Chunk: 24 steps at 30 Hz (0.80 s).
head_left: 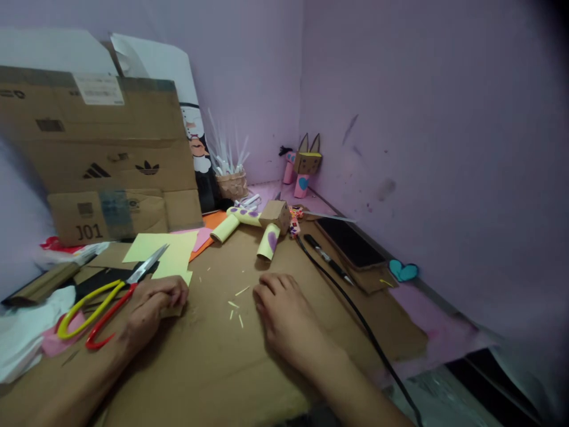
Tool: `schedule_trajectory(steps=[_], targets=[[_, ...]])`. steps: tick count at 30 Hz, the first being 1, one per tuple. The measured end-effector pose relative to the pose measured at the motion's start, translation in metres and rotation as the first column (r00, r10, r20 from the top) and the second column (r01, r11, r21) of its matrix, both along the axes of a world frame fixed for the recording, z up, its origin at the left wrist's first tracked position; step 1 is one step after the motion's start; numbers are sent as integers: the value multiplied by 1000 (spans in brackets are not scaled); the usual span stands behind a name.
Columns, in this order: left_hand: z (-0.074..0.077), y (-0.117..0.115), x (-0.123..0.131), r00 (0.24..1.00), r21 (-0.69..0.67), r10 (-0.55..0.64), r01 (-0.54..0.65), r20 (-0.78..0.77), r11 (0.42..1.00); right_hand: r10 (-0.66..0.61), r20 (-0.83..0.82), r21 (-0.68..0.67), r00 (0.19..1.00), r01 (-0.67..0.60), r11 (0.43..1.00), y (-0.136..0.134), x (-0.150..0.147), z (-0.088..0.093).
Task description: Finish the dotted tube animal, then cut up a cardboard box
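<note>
My left hand (153,305) is closed, with the edge of a small tan piece of card or paper (172,311) showing below its fingers. Scissors (122,290) with one yellow and one red handle lie beside it, blades pointing up and right. Yellow paper (171,255) is just beyond that hand. My right hand (284,308) rests palm down on the cardboard sheet (213,373), fingers slightly bent and nothing seen in them. Thin yellow paper scraps (235,305) lie between the hands. Farther back is a yellow paper-tube animal (249,218) with purple spots and a cardboard head.
A folded cardboard box (120,148) leans at the back left, near a basket of white sticks (231,184). A phone (351,240), a pen (329,260) and a black cable (360,320) lie right. A pink tube animal (304,166) stands in the corner.
</note>
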State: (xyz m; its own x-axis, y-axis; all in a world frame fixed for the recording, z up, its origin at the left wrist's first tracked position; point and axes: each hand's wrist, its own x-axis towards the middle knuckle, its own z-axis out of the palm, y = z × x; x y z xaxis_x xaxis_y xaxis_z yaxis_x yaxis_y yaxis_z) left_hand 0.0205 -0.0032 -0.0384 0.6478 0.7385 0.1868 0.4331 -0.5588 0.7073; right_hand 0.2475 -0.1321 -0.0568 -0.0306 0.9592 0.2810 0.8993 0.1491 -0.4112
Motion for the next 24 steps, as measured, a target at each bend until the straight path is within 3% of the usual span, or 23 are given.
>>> schedule_trajectory(steps=[3,5,7,12,16,24], targets=[[-2,-5,9,993,-66,-91,86,-74,994,51,115,-127,992,-36,991,8,-1,16],[-4,-8,16,985,-36,-101,97,-143,995,104,175,-216,979,-65,974,19,-2,27],[-6,-9,21,975,20,-89,95,-205,995,159,173,-213,972,-121,970,33,-5,31],[-12,-8,23,968,49,-57,71,-244,996,311,58,-118,949,-303,946,57,-12,11],[-12,-8,24,964,61,-80,98,-255,993,283,-22,-144,959,-284,948,54,-16,-2],[-8,-9,28,934,115,-142,189,-328,975,211,-30,-192,977,-213,958,49,-25,-2]])
